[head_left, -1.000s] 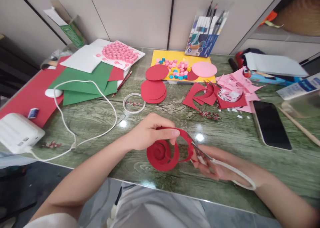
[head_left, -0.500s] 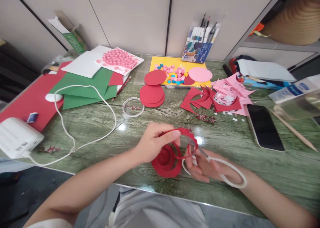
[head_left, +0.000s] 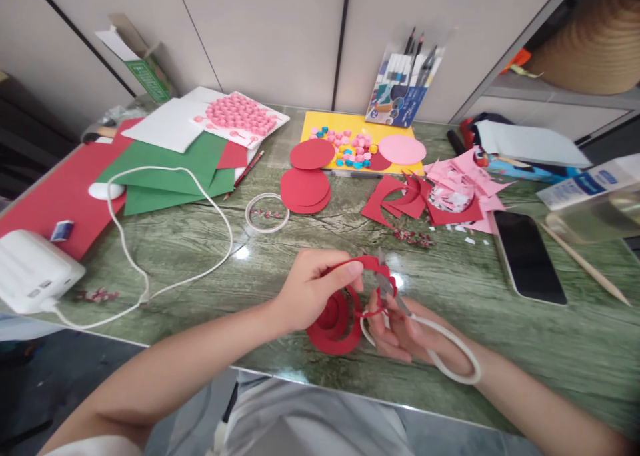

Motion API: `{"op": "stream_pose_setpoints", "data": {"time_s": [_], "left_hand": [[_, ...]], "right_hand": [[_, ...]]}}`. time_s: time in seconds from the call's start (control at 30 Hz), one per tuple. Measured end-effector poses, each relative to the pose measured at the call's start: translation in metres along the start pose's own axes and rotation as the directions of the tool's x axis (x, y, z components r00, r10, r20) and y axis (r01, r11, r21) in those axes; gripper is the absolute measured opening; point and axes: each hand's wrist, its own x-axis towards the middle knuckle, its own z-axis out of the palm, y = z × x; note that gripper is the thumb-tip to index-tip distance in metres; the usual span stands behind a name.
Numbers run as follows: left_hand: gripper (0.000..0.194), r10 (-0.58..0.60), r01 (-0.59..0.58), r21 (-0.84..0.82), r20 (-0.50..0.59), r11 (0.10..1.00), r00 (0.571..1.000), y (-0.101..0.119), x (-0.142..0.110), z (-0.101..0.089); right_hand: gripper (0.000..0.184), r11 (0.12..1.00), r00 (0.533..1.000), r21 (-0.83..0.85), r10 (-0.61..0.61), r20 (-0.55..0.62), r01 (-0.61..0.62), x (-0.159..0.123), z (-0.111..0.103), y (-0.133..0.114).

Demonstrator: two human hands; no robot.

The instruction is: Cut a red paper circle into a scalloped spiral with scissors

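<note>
My left hand [head_left: 317, 286] pinches a strip of red paper [head_left: 369, 264] between thumb and fingers. The strip has a wavy outer edge and curls down toward a red paper spiral [head_left: 333, 339] resting on the table below. My right hand [head_left: 395, 329] is closed around a pair of scissors [head_left: 447, 339] with large white loop handles. The blades reach up to the paper's wavy edge, parted around it as far as I can tell. Beyond the hands lie several red paper circles [head_left: 306, 189] and a roll of tape [head_left: 267, 213].
A phone [head_left: 530, 256] and a wooden stick [head_left: 587, 264] lie at the right. Paper scraps [head_left: 400, 199] are behind my right hand. A white charger [head_left: 37, 273] with a looped cable [head_left: 227, 253] and green paper sheets [head_left: 165, 169] occupy the left.
The scissor blades have opened from a more closed position at the red paper. My right hand and the scissor handles have shifted slightly left. My left hand keeps its pinch.
</note>
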Motion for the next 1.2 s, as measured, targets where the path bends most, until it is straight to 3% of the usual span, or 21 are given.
{"op": "stream_pose_setpoints", "data": {"time_s": [0.53, 1.2], "left_hand": [[0.041, 0.032, -0.031, 0.046, -0.010, 0.998, 0.999, 0.000, -0.004, 0.001], [0.039, 0.015, -0.015, 0.001, 0.037, 1.000, 0.999, 0.004, -0.001, -0.008]], "right_hand": [[0.042, 0.989, 0.982, -0.144, -0.057, -0.182, 0.031, 0.001, 0.014, 0.000], [0.044, 0.991, 0.985, -0.130, -0.025, -0.171, 0.003, -0.001, 0.015, -0.005]]}}
